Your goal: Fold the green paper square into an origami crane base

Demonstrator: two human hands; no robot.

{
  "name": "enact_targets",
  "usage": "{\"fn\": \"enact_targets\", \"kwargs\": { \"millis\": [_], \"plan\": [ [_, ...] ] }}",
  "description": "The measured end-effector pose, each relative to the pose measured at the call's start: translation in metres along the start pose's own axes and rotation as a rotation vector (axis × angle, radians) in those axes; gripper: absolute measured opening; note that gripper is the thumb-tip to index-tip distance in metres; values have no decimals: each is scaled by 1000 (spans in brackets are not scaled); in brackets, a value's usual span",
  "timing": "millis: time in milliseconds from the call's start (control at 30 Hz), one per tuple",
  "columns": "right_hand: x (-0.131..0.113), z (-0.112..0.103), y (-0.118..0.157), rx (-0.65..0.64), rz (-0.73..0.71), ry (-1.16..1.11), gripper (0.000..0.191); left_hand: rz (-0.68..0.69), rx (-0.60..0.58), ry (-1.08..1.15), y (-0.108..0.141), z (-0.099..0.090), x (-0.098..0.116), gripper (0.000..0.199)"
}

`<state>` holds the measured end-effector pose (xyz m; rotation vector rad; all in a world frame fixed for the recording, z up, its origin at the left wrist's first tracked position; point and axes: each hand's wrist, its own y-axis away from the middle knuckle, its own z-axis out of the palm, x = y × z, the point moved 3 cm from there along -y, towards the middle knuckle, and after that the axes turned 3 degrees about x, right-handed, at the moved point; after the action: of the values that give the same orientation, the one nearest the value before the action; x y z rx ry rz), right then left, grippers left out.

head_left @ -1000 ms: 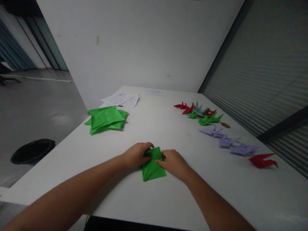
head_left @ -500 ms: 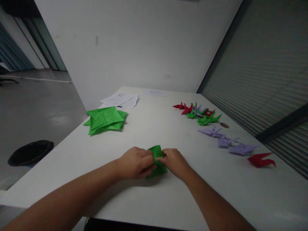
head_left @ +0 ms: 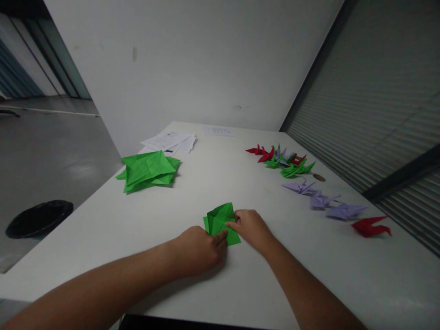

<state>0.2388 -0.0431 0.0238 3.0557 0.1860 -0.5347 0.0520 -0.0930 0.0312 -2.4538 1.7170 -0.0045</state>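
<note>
A partly folded sheet of green origami paper (head_left: 220, 219) lies on the white table in front of me, its upper flap lifted off the layer beneath. My left hand (head_left: 202, 250) rests at the paper's lower left, fingertips pressing on its near edge. At the right edge my right hand (head_left: 250, 228) pinches the paper between thumb and curled fingers. Farther left sits a loose stack of creased green paper (head_left: 149, 169), apart from both hands.
Folded paper cranes line the right side: a red one (head_left: 370, 227), several purple ones (head_left: 345, 211) and a mixed cluster (head_left: 280, 158) farther back. Printed sheets (head_left: 172, 141) lie at the far left. A black-lined bin (head_left: 39, 217) stands on the floor beside the table (head_left: 103, 247).
My left hand has moved down toward the near edge, uncovering more of the green paper. A flap now stands raised at its top. My right hand keeps its pinch at the right edge.
</note>
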Motion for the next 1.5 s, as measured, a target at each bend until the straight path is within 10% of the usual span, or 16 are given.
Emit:
{"fn": "enact_targets", "kwargs": {
  "millis": [1500],
  "plan": [
    [29, -1, -10, 110, 20, -144, 26, 68, 6, 7, 3, -15, 9, 13]
  ]
}}
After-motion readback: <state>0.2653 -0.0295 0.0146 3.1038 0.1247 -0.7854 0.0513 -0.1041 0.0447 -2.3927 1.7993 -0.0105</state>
